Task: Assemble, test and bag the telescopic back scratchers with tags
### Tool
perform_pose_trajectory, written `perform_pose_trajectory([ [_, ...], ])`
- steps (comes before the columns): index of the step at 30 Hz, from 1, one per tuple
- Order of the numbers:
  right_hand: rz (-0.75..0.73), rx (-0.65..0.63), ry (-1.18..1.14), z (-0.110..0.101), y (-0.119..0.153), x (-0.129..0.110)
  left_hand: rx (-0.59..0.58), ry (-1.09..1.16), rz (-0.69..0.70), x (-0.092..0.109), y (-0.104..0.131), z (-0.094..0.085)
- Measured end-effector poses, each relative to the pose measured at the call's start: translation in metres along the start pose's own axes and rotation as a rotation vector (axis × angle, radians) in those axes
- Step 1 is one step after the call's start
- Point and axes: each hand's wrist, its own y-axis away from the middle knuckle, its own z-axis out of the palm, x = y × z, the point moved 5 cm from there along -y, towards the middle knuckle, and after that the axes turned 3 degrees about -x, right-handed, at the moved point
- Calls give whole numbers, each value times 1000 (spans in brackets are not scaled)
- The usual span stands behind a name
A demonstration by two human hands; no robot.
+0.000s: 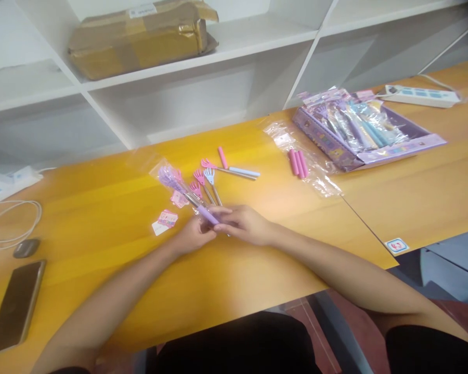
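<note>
While in hands (251,224), bag (155,170) w/ scratcher (205,211)

Between the left forearm (128,288) and right forearm (327,262), bare wood gave a passage in from the desk's (237,280) near edge. Another lane ran between the phone (17,304), at the left, and the left forearm. Loose claw-headed rods (209,176) obstructed the middle toward the far edge, where shelving (203,104) rose; rightward, a purple box (405,148) blocked it.
</note>
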Motion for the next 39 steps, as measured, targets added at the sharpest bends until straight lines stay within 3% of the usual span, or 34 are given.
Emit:
perform_pose_trajectory([
  [23, -59, 12, -74, -4, 0, -10, 13, 60, -29, 2, 1, 1],
  [26, -58, 8, -49, -4, 1, -10, 47, 79, -103, -1, 1, 1],
  [30, -69, -47, -107, -5, 0, -11, 17, 90, -176, -4, 2, 4],
  [39, -21, -45, -345, -7, -5, -11, -33, 154, -130, -3, -2, 8],
])
